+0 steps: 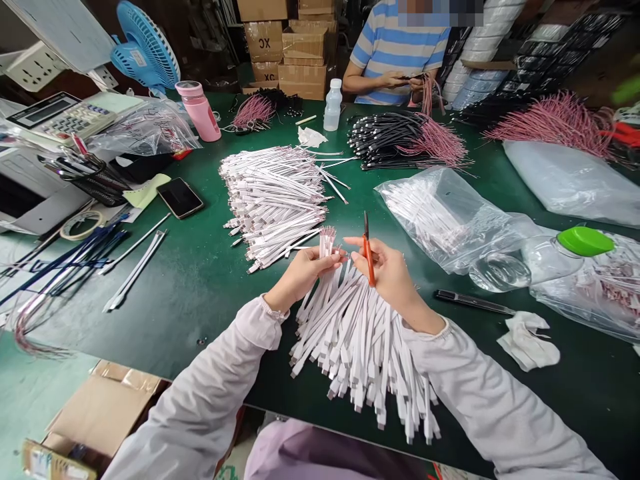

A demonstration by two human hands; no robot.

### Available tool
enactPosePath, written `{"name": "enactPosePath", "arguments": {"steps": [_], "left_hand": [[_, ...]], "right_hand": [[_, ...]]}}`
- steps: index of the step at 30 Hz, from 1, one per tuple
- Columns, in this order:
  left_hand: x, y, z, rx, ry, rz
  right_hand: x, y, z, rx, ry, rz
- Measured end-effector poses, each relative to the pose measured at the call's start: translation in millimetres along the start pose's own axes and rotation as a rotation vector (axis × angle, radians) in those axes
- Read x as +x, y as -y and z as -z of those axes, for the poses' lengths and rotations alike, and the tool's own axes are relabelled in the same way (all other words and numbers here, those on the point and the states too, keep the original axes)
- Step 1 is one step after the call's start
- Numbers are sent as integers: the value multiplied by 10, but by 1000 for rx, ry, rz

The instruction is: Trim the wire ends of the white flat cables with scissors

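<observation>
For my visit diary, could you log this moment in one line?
left hand: holds white cables; right hand: holds orange tool; person: across table

your left hand [304,272] covers the middle of the cables [327,245] it grips, and you can't tell where their lower ends run among the pile [360,340]. the wire tips [328,232] are too small to count. your right hand [393,275] hides part of the scissors [369,259]; whether the blades stand apart is too small to tell. both your sleeves [200,393] run off the bottom edge. across the table [190,327], the co-worker [400,47] is cut by the top edge, the face blurred out. cloudy plastic veils the cables in the bag [480,213]. a green thing [627,89] is blurred, cut by the right edge.
</observation>
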State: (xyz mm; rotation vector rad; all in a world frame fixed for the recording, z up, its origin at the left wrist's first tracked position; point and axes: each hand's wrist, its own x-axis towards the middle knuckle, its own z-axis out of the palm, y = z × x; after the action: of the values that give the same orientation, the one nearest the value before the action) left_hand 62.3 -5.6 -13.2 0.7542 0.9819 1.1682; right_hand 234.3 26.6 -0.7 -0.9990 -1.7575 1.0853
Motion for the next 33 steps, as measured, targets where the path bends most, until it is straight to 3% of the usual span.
{"name": "enactPosePath", "arguments": {"steps": [12,16,25,33], "left_hand": [[-42,-52,-11,55,-76,9],[-80,-92,-50,68,-109,-5],[-126,-152,-131,170,-178,-67],[-94,-100,-121,255,-151,-152]], "right_hand": [[-32,1,-23,-356,-19,236],[-17,-2,-16,-441,-33,248],[103,112,349,-825,314,56],[127,188,390,-808,379,23]]}}
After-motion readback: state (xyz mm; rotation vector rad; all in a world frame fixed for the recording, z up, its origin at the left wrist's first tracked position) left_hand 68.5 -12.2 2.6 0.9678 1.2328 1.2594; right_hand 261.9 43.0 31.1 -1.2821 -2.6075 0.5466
